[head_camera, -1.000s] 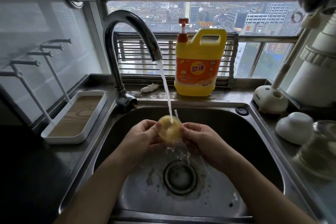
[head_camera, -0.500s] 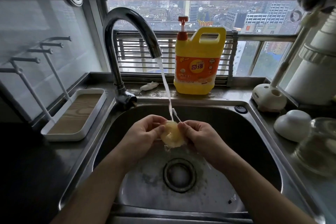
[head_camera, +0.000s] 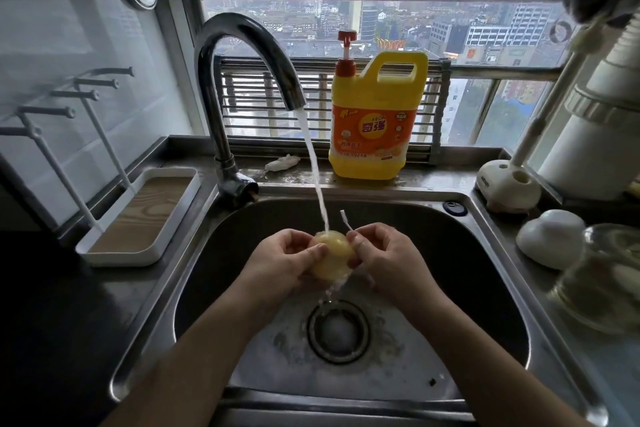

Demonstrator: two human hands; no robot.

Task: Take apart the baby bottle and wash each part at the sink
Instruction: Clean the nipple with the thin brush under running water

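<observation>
While water ran from the tap (head_camera: 242,55) in a thin stream, both hands met over the sink (head_camera: 408,218), above the drain (head_camera: 337,331). Between them sat a rounded, yellowish, translucent bottle part (head_camera: 332,255), directly under the stream; which piece of the bottle it was could not be made out. The left hand (head_camera: 280,262) gripped its left side, thumb laid across the front. The right hand (head_camera: 384,258) pinched its right side, fingers curled, and a thin white stem (head_camera: 346,220) stuck up from between those fingers; its lower end was hidden in the grip. Much of the part was covered by fingers and blurred by running water.

Behind the sink stood a yellow soap jug (head_camera: 375,125) with a red pump. A white tray (head_camera: 145,215) with a wooden floor lay to the left, with white rack pegs (head_camera: 65,111) over it, partly cut off by the frame edge. At right, a white bowl (head_camera: 550,239) sat upside down beside a glass jar (head_camera: 602,274), blurred and clipped by the edge.
</observation>
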